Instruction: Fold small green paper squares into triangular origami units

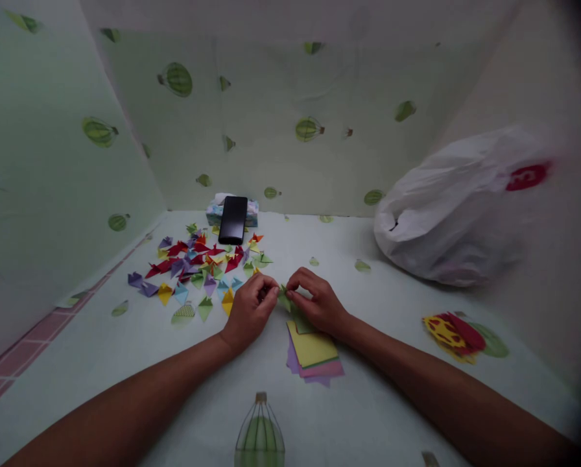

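Observation:
A small green folded paper [284,299] is between my two hands, above the table. My left hand [252,306] is closed, thumb and forefinger pinched at the paper's left edge. From the other side, my right hand [318,302] pinches it with bent fingers; its exact fold is too small to make out. Just below my right hand lies a stack of square paper sheets [316,347], yellow on top with pink and purple under it. A green sheet partly shows beneath my right hand. Left of my left hand spreads a pile of folded paper pieces [193,264] in many colours.
A black phone [233,220] leans on a tissue box [251,213] behind the pile. At the right stands a bulky white plastic bag [446,214]. Red and yellow cut-out pieces [453,334] lie near the right edge. Balloon-patterned walls [281,117] enclose the table.

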Demonstrator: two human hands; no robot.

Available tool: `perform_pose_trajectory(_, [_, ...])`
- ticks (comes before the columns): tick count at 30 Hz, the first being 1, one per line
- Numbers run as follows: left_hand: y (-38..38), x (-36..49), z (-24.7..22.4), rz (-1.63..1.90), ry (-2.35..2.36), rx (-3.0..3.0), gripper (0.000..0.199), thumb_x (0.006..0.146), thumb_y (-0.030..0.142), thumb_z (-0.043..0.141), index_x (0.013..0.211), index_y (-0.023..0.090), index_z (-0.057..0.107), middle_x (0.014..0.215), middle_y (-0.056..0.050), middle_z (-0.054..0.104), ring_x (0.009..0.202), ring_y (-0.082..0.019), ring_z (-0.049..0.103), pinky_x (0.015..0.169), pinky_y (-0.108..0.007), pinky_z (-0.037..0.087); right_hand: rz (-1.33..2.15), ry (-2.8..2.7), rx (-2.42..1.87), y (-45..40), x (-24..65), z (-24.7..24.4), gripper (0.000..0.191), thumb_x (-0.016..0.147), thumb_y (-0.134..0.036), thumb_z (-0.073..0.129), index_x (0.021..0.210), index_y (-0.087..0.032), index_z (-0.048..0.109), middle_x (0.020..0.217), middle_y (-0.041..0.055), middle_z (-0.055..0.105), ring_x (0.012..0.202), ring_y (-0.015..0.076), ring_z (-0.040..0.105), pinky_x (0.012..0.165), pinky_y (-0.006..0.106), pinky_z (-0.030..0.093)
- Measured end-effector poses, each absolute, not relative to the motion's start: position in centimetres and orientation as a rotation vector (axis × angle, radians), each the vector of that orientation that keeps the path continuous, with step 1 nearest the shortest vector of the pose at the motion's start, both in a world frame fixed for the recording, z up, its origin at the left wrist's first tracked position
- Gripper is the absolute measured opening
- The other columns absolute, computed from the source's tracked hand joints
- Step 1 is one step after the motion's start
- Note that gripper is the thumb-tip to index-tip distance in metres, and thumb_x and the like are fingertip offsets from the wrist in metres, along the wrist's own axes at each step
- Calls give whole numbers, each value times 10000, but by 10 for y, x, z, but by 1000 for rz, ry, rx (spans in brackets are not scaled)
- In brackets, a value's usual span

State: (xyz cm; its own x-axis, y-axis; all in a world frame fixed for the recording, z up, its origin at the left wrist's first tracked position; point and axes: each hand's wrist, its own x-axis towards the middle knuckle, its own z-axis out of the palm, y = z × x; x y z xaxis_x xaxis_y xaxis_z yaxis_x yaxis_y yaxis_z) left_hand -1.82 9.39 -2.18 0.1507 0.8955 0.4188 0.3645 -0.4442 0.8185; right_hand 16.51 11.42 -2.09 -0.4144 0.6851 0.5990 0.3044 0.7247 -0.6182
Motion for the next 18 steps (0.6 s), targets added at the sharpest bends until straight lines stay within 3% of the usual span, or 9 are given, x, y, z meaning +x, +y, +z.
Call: perform_pose_trajectory(18, [95, -19, -23, 1297, 1197, 1881, 115, 914, 231, 535, 818, 182, 577, 753, -2, 556, 670, -140, 514, 633, -262, 398, 637, -1973, -797, 112, 163, -19, 108, 874, -139, 574, 779, -188, 560, 769, 19, 567, 737, 159, 530, 695, 294, 417])
